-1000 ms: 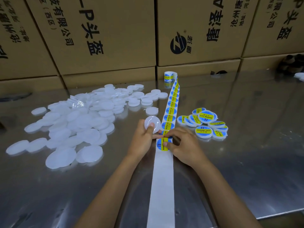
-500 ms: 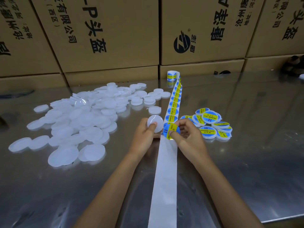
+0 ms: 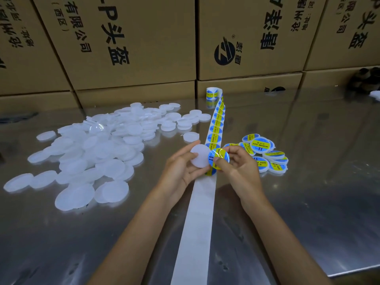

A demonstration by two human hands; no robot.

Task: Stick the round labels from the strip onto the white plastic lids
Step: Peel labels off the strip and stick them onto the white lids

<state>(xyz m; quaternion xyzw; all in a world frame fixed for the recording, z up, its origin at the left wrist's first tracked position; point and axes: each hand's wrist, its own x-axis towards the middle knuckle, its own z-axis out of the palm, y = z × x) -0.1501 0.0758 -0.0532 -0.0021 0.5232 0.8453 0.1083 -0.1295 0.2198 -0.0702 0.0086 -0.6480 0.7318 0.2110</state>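
My left hand [image 3: 181, 169] holds one white plastic lid [image 3: 199, 156] by its edges, just above the strip. My right hand [image 3: 236, 165] pinches a round blue-and-yellow label [image 3: 219, 158] that is off the backing and sits right beside the lid's right edge. The label strip [image 3: 216, 126] runs from a small roll [image 3: 212, 93] at the back toward me, and its near part is bare white backing [image 3: 197, 223]. A big heap of plain white lids [image 3: 98, 149] lies to the left. Several labelled lids [image 3: 261, 151] lie in a pile to the right.
The work surface is a shiny metal table [image 3: 308, 192], whose front edge shows at the lower right. Stacked cardboard boxes [image 3: 131, 42] form a wall along the back. A dark object [image 3: 368, 79] sits at the far right by the boxes.
My right hand has peeled a label off the strip and lifted it up beside the lid. My left hand has raised and turned the lid toward it.
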